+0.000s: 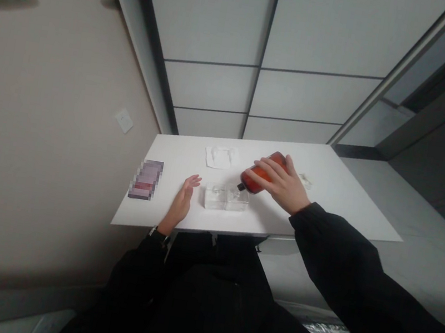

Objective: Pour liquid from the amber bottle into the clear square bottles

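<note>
My right hand [281, 184] is wrapped around a reddish-orange bottle [257, 179]. The bottle is tipped, its dark neck pointing down and left over a clear plastic box [217, 197]. This box sits near the table's front edge and looks split into two compartments; what lies inside is too faint to make out. Whether liquid is flowing from the bottle cannot be seen. To the left of the box, my left hand [184, 199] holds nothing, with its fingers stretched out and the side of the hand close to the tabletop.
A white sheet or packet [219, 158] lies at the back of the white table [351, 204]. A blurred-out flat item [146, 180] is on the left side. Partly behind my right hand is a small pale item [305, 181]. A wall borders the table's left side, panelled doors its back.
</note>
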Demonstrator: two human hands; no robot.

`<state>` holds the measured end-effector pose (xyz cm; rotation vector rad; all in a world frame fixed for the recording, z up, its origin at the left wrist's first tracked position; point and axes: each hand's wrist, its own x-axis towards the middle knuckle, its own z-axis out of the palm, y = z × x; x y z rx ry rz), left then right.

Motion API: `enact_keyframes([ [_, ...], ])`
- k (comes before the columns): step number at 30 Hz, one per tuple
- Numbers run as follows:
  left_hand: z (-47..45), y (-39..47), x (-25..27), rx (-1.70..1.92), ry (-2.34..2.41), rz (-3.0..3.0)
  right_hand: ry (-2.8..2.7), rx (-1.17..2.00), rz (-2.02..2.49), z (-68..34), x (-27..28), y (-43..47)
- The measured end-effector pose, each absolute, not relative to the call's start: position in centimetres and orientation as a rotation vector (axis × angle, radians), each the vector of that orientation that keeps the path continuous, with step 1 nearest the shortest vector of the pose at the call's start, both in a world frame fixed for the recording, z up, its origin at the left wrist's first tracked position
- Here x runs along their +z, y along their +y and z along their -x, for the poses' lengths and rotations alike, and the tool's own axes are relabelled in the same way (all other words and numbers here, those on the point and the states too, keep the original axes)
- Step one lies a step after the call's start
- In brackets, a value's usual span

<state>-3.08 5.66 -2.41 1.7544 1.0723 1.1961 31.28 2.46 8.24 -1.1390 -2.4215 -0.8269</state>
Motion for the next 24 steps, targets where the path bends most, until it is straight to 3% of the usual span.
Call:
enact_keyframes([
  [24, 3.0, 5.1, -1.8, 1.142, 1.119, -1.758, -2.5, -0.84, 1.081, -31.1, 9.4, 2.6],
])
